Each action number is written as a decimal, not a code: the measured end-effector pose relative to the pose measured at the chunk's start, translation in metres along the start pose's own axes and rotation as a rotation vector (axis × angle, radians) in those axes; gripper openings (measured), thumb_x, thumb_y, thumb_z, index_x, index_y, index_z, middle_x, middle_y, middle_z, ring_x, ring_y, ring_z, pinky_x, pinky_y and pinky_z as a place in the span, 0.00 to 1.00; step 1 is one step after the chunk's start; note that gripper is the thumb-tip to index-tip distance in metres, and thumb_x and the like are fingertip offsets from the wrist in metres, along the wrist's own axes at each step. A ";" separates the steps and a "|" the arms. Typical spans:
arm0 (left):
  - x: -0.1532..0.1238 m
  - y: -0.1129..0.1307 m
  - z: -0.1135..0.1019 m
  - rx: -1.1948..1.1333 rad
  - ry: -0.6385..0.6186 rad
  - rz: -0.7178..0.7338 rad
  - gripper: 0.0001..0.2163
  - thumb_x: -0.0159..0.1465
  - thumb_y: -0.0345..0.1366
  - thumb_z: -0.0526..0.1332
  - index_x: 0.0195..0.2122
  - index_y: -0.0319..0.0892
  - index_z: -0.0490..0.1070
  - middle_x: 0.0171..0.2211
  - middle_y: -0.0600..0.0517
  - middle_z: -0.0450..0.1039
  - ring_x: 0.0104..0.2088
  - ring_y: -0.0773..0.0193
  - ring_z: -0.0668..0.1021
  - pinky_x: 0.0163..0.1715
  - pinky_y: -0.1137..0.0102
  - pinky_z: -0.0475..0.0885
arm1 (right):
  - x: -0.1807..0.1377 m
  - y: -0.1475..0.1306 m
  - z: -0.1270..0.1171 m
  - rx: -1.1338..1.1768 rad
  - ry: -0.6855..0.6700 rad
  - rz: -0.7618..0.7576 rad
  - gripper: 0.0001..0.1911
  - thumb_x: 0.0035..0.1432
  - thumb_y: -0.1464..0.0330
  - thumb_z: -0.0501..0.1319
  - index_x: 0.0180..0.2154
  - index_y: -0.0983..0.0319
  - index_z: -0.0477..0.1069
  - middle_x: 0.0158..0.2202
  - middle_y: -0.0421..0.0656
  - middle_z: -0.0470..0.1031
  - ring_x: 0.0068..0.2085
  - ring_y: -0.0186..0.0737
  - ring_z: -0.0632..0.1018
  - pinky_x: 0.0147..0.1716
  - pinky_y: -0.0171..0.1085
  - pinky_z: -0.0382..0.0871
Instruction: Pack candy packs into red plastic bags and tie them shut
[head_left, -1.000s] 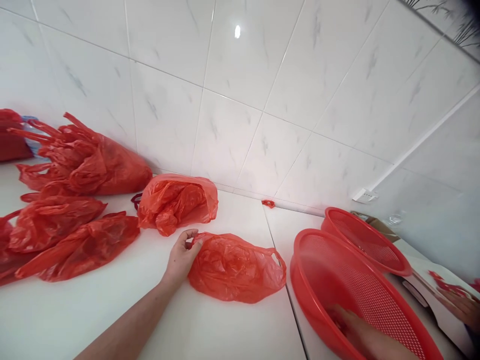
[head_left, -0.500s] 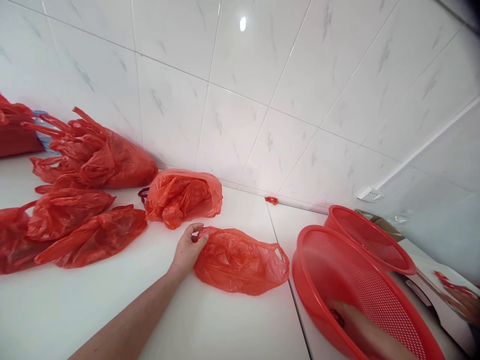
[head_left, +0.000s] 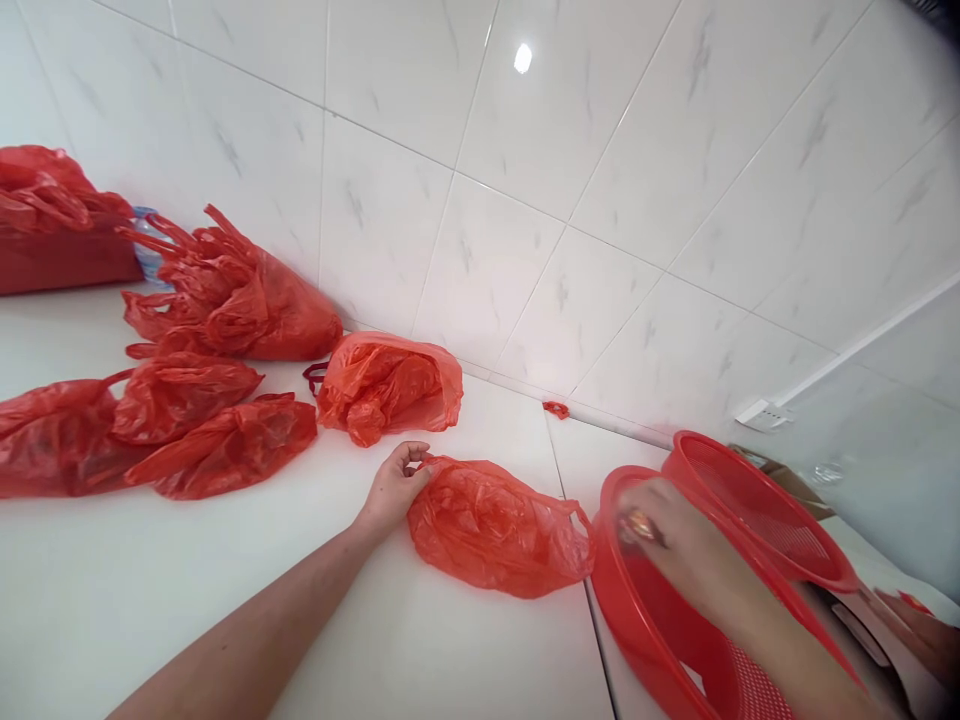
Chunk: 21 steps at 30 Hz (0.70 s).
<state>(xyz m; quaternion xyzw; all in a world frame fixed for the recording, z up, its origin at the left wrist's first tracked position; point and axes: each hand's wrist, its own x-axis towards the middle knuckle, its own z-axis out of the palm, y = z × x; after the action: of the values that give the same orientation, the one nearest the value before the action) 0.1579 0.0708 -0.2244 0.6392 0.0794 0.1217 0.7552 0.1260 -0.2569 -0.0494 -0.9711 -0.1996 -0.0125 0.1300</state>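
My left hand [head_left: 401, 487] pinches the near-left edge of a thin red plastic bag [head_left: 499, 530], which lies on its side on the white table with its loop handle towards the right. Over the rim of a large red plastic basket [head_left: 634, 590] with mesh walls, my right hand [head_left: 660, 525] is raised. Its fingers are closed round a small shiny red and gold piece [head_left: 640, 527], smeared by motion, so its kind is unclear. The inside of the basket is largely hidden by my right forearm.
A crumpled red bag [head_left: 390, 385] and several filled red bags [head_left: 255, 300] lie to the left. Behind the basket stands a second red basket [head_left: 765, 510]. A red scrap [head_left: 556, 409] rests by the tiled wall. Another person's hand [head_left: 911, 630] shows at far right.
My right hand has come up from inside the basket to its rim, bringing the small shiny piece. My left hand keeps its hold on the bag. The view has shifted slightly left.
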 end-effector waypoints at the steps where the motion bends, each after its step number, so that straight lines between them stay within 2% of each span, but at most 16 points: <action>1: 0.000 0.001 0.000 -0.006 -0.003 -0.005 0.18 0.51 0.40 0.63 0.43 0.44 0.67 0.42 0.51 0.69 0.30 0.68 0.73 0.31 0.70 0.69 | 0.007 -0.017 0.006 -0.019 -0.012 -0.043 0.09 0.58 0.71 0.49 0.32 0.56 0.67 0.35 0.41 0.68 0.29 0.36 0.72 0.28 0.35 0.67; 4: -0.001 0.004 0.000 -0.009 -0.002 -0.015 0.17 0.50 0.40 0.63 0.41 0.43 0.67 0.42 0.51 0.69 0.30 0.68 0.73 0.31 0.70 0.69 | 0.029 -0.054 0.033 -0.081 -0.052 -0.198 0.14 0.55 0.77 0.48 0.35 0.56 0.67 0.37 0.39 0.66 0.26 0.31 0.68 0.22 0.31 0.60; 8: -0.001 0.005 -0.001 -0.008 0.007 -0.003 0.16 0.50 0.40 0.63 0.40 0.43 0.67 0.41 0.51 0.69 0.31 0.67 0.73 0.32 0.70 0.69 | 0.059 -0.071 0.064 -0.106 -0.096 -0.332 0.17 0.53 0.80 0.50 0.39 0.56 0.67 0.38 0.39 0.65 0.27 0.29 0.68 0.27 0.30 0.62; 10: -0.001 0.004 -0.001 -0.007 0.016 0.004 0.16 0.50 0.40 0.63 0.40 0.43 0.68 0.41 0.51 0.70 0.32 0.66 0.74 0.32 0.70 0.69 | 0.066 -0.073 0.069 -0.092 -0.131 -0.353 0.20 0.52 0.78 0.53 0.44 0.54 0.66 0.42 0.40 0.65 0.32 0.32 0.71 0.31 0.32 0.66; 13: -0.001 0.001 -0.001 -0.016 0.012 -0.007 0.16 0.50 0.39 0.63 0.40 0.43 0.67 0.39 0.51 0.70 0.31 0.66 0.74 0.32 0.70 0.69 | 0.062 -0.072 0.059 -0.049 -0.159 -0.317 0.22 0.53 0.73 0.55 0.50 0.49 0.64 0.46 0.39 0.66 0.39 0.36 0.73 0.37 0.35 0.69; 17: 0.001 -0.005 -0.001 -0.035 -0.010 -0.011 0.16 0.52 0.39 0.62 0.41 0.44 0.66 0.38 0.53 0.71 0.29 0.67 0.73 0.30 0.71 0.69 | 0.030 -0.047 0.032 -0.031 -0.088 -0.105 0.13 0.58 0.65 0.51 0.44 0.50 0.68 0.46 0.41 0.70 0.39 0.40 0.75 0.35 0.38 0.70; 21: 0.004 -0.010 -0.001 -0.034 -0.004 0.007 0.15 0.52 0.40 0.62 0.41 0.44 0.67 0.38 0.53 0.71 0.28 0.69 0.72 0.30 0.71 0.69 | -0.014 0.019 0.017 -0.047 -0.035 0.130 0.13 0.58 0.55 0.52 0.35 0.52 0.70 0.39 0.42 0.75 0.40 0.45 0.77 0.37 0.39 0.72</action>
<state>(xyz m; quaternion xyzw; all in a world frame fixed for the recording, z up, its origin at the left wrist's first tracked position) 0.1620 0.0710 -0.2345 0.6268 0.0732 0.1244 0.7657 0.1198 -0.2746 -0.0719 -0.9849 -0.1381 0.0081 0.1045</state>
